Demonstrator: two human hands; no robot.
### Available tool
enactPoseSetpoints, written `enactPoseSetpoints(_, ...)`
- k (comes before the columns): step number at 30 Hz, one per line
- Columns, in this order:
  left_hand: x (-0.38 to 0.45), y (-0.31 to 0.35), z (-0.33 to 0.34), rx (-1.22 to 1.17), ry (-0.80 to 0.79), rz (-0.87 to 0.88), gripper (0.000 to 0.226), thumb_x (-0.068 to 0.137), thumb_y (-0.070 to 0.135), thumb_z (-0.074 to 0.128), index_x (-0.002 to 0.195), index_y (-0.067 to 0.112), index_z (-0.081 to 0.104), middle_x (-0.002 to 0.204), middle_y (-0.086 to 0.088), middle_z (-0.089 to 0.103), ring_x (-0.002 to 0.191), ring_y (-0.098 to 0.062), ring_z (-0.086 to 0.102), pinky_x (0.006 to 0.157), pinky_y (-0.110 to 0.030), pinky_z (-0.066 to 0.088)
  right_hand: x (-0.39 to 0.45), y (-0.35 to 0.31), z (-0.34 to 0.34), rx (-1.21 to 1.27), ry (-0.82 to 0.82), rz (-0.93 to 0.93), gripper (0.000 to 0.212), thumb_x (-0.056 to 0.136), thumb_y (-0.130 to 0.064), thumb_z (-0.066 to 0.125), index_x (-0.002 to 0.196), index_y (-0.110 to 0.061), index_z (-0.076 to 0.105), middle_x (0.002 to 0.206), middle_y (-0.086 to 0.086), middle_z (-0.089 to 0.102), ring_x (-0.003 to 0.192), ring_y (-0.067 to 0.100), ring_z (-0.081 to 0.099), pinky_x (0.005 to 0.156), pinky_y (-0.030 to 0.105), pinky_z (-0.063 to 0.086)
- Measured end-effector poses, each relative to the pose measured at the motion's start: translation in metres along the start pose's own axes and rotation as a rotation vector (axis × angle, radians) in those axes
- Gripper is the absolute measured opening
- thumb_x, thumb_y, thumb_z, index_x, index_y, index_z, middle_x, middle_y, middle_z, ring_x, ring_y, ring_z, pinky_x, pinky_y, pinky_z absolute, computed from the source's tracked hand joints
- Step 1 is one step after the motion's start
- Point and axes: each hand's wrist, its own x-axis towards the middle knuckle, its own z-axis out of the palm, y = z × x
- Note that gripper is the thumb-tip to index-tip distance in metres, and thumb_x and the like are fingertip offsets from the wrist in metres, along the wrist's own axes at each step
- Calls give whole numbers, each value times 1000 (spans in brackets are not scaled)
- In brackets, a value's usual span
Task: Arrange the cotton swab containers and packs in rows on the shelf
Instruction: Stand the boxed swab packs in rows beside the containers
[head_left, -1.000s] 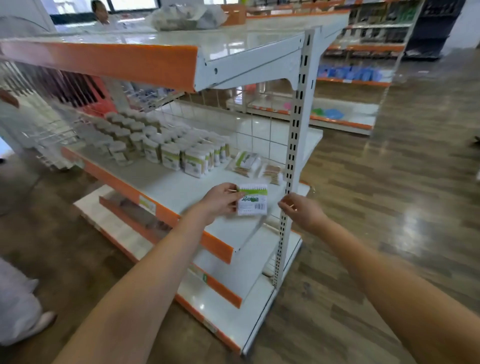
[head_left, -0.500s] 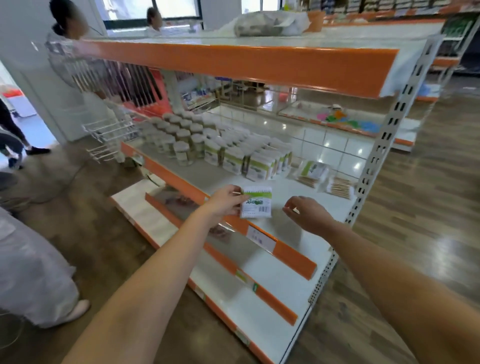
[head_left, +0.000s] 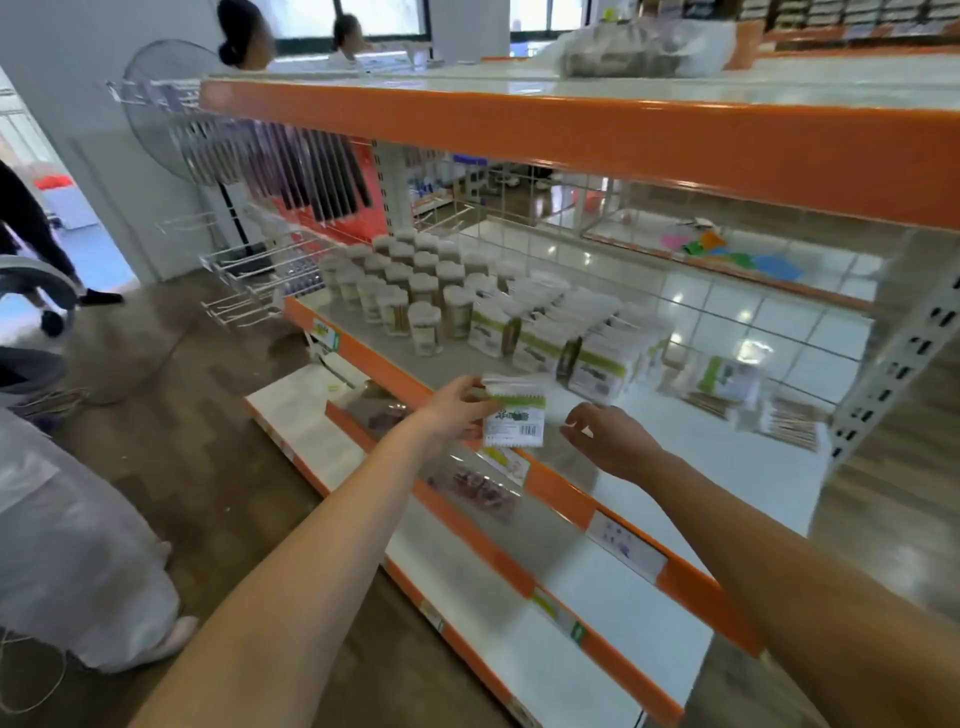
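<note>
Mid-frame, the left hand (head_left: 457, 410) pinches a swab pack (head_left: 514, 415) over the shelf (head_left: 675, 457) front; the right hand (head_left: 608, 436) hangs loosely curled, empty. Jars (head_left: 415, 291) and boxes (head_left: 571, 343) already stand in rows, but loose packs (head_left: 727, 384) at right remain unsorted

Containers (head_left: 415, 291) stand in rows on the shelf (head_left: 691, 467), upright packs (head_left: 561, 338) right of them, loose packs (head_left: 727, 382) farthest right.

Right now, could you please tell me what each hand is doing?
Left hand: holding the cotton swab pack by its left edge.
Right hand: holding nothing, fingers loosely curled.
</note>
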Motion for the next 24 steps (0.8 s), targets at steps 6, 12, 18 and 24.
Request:
enactPoseSetpoints(6, 32, 15, -27, 48, -13, -20, 39, 89, 11, 64, 125, 11, 47, 124, -18, 56, 91, -21, 60, 75, -33, 52, 54, -10, 2, 51, -57, -16, 37, 97, -38, 47, 123, -13, 54, 124, 8, 59, 107, 24, 58, 81, 29, 45)
enactPoseSetpoints(12, 65, 26, -46, 115, -17, -32, 61, 88, 13, 67, 139, 11, 36, 106, -5, 56, 94, -21, 59, 81, -34, 53, 89, -19, 9, 58, -64, -42, 32, 96, -38, 47, 116, -16, 57, 122, 7, 60, 99, 24, 62, 83, 35, 53)
enactPoseSetpoints(18, 94, 31, -65, 239, -127, -7, 21, 89, 6, 63, 105, 14, 50, 103, -8, 56, 93, -20, 58, 90, -37, 52, 108, -32, 19, 25, -77, -26, 34, 98, -37, 45, 120, -14, 55, 120, 9, 62, 102, 24, 62, 85, 31, 52)
enactPoseSetpoints(24, 124, 47, -77, 583, -271, 62, 23, 90, 12, 62, 107, 5, 49, 86, -1, 48, 78, -12, 53, 77, -28, 53, 121, -45, 32, 24, 31, 88, 29, 98, -32, 46, 109, -9, 58, 108, 9, 63, 94, 25, 62, 80, 34, 51)
